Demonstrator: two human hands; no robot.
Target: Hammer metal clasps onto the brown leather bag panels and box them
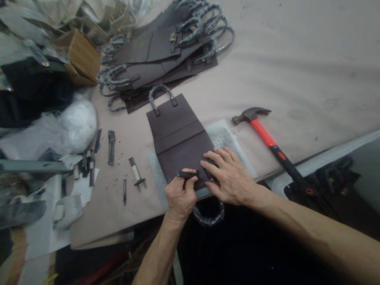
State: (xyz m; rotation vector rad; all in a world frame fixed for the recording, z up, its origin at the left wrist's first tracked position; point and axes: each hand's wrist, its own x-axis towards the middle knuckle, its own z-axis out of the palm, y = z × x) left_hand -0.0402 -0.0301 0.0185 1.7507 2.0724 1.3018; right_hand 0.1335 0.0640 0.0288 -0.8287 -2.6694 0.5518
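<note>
A dark brown leather bag panel [179, 137] lies flat on a grey cutting slab [225, 136] at the table's near edge. One wrapped handle [161, 93] points away from me; another wrapped handle [209, 215] hangs over the edge below my hands. My left hand [180, 197] is closed on a small dark strap piece [186, 174], held at the panel's near edge. My right hand [230, 177] lies on the panel's near right corner with fingers stretched out and pressing down.
A hammer [272, 144] with a red and black handle lies to the right, its handle past the table edge. Punch tools [111, 147] and small studs lie left of the slab. A stack of similar bag panels [166, 53] sits farther back. Clutter and a cardboard box [80, 59] fill the left.
</note>
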